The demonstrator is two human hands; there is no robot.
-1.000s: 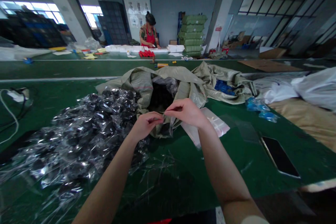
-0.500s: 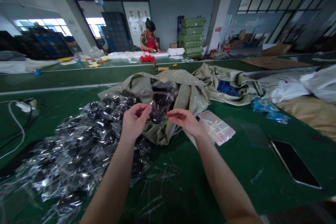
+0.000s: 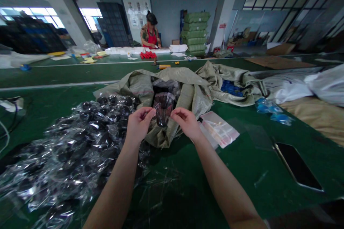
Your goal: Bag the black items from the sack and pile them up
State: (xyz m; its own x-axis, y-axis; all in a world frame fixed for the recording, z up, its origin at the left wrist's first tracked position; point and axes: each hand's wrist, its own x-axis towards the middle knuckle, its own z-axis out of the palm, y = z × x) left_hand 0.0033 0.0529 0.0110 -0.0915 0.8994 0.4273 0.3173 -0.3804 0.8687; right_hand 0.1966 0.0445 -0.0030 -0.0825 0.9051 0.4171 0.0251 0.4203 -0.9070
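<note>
My left hand (image 3: 139, 122) and my right hand (image 3: 186, 121) are raised over a green table (image 3: 242, 171), each pinching one side of a small clear plastic bag (image 3: 162, 108) with a dark item inside. The bag hangs upright between them, in front of the open mouth of a grey-green woven sack (image 3: 172, 86). To the left lies a big heap of clear bags with dark items (image 3: 72, 146). A stack of flat clear bags (image 3: 219, 130) lies just right of my right hand.
A black phone (image 3: 297, 166) lies on the table at the right. A second woven sack with blue items (image 3: 231, 87), blue packets (image 3: 268, 109) and white bags (image 3: 309, 87) lie beyond. Cables (image 3: 10, 111) are at the far left. A person in a red apron (image 3: 149, 35) works at a far table.
My hands lifted from the sack's mouth with a clear bag, spread it apart between them, and now hold it narrower and upright.
</note>
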